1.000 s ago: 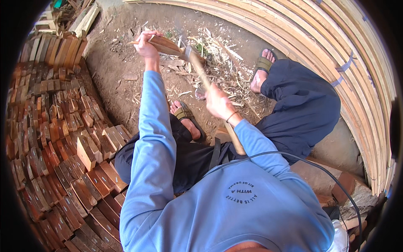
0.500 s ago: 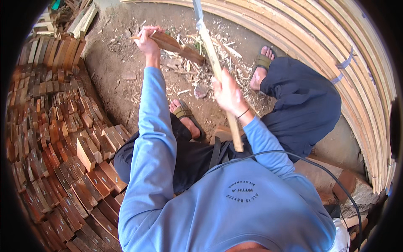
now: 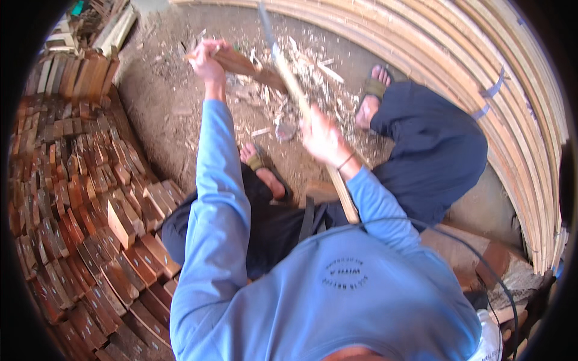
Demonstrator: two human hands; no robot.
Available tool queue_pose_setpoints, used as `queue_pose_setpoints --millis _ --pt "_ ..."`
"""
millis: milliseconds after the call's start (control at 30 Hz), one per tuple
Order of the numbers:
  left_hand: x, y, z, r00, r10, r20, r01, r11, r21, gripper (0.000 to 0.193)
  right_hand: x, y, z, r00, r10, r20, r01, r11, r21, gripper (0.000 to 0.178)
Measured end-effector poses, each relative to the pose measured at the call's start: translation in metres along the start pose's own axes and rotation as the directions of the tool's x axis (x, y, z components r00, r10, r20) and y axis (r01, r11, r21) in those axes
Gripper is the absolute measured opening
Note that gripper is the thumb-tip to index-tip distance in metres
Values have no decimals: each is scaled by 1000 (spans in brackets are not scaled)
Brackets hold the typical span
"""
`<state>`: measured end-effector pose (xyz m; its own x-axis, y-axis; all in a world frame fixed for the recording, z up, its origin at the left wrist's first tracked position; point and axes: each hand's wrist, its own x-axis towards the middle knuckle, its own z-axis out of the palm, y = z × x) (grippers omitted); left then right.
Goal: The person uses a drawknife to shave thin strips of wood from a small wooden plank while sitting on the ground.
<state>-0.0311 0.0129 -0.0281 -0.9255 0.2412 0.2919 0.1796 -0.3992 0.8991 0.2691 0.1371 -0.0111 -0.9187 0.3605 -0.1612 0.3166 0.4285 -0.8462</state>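
- The person's left hand [image 3: 209, 65], out at the far left of the reach, is closed around one end of a brown piece of wood [image 3: 236, 62].
- That piece slants rightward and a little nearer from the grip, above the dirt floor [image 3: 165, 111]; I cannot tell whether its right end touches the ground.
- The right hand [image 3: 322, 137], nearer and farther right, is wrapped around the pale wooden handle [image 3: 291, 79] of a tool, with a dark band [image 3: 345, 161] at the wrist.
- The handle runs from near the blue sweatshirt [image 3: 385, 283] to the far side, crossing my view of the wood's right end; whether they touch, I can't say.
- The tool's metal head [image 3: 265, 25] is a grey blur at the far end, too smeared to make out its shape.
- Pale chips and shavings [image 3: 313, 75] litter the ground between the wood and the right sandal [image 3: 375, 89].
- Rows of stacked wooden blocks [image 3: 78, 204] fill the left side.
- Long, pale boards [image 3: 475, 78] lie stacked along the far right.
- A black cable [image 3: 475, 251] crosses the sweatshirt's right side.
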Motion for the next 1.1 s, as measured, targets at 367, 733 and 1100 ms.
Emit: queue_pose_setpoints --millis 367,733,1100 --pt "9 13 10 998 23 -57 -20 998 53 25 8 19 21 993 73 89 -73 997 6 18" --pt "5 14 11 996 18 -88 -16 1000 18 25 1 35 39 993 -116 33 120 986 -114 23" --pt "9 16 12 997 67 -30 -65 994 86 23 10 3 8 998 -5 57 10 996 -83 18"
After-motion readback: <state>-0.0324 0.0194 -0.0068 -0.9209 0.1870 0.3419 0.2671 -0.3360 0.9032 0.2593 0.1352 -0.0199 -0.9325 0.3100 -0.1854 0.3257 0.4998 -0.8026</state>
